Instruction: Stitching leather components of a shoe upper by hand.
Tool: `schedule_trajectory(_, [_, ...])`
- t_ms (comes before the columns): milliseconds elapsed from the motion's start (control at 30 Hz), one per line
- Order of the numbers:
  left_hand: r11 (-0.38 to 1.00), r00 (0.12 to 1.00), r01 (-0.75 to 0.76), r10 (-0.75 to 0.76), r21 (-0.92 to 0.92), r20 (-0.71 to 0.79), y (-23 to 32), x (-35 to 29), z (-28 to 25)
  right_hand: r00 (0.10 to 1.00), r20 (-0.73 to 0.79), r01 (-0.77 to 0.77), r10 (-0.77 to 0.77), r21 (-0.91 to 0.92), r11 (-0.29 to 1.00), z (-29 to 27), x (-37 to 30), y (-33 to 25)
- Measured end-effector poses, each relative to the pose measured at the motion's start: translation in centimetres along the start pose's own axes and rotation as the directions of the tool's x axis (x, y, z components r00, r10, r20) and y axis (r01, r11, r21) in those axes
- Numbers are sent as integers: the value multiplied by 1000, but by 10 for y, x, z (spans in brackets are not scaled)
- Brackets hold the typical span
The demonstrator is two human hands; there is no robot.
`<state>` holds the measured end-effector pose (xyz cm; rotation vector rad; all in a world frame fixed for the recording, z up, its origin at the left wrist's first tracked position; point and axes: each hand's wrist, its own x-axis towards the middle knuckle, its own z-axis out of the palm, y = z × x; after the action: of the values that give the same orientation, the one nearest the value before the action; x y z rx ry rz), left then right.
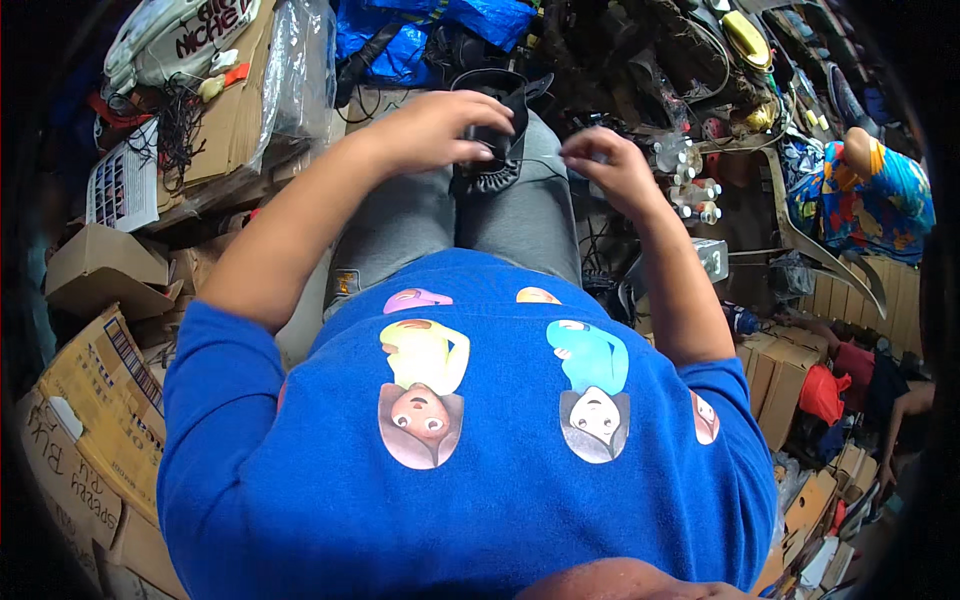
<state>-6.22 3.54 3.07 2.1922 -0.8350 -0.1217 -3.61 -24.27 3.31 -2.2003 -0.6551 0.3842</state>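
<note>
Black shoe lies beneath our left grip, dark cord trailing toward our right grip; we cannot tell whether either is closed.

The left hand curves over a black shoe, the right hand beside it.

Bold dark lettering runs across a white bag at upper left. Handwritten capitals in dark marker cover a brown carton at lower left, set at a slant; blue print marks the yellow carton just above it. A white sheet carries rows of small dark blocks, and a patch on gray pants bears print too small to read.
</note>
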Motion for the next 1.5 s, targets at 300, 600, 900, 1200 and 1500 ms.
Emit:
schedule_trajectory(300, [955, 917, 238, -160, -177, 366, -15, 42, 15, 986, 168, -12, 6, 34, 999, 16, 20, 5])
schedule_trajectory(600, [850, 841, 370, -135, -375, 524, -29, 41, 21, 999, -32, -17, 23, 171, 985, 46, -10, 8])
schedule_trajectory(900, [848, 808, 366, -85, -384, 583, -32, 41, 21, 999, -45, 18, -20, -44, 999, 40, -14, -14])
schedule_trajectory(1200, [883, 780, 319, -39, -344, 624, -27, 42, 18, 984, 119, 173, -132, -476, 863, 33, -5, -48])
schedule_trajectory(1500, [947, 925, 209, -111, -243, 363, -34, 49, 28, 988, 154, 83, -13, -455, 887, 41, 12, -38])
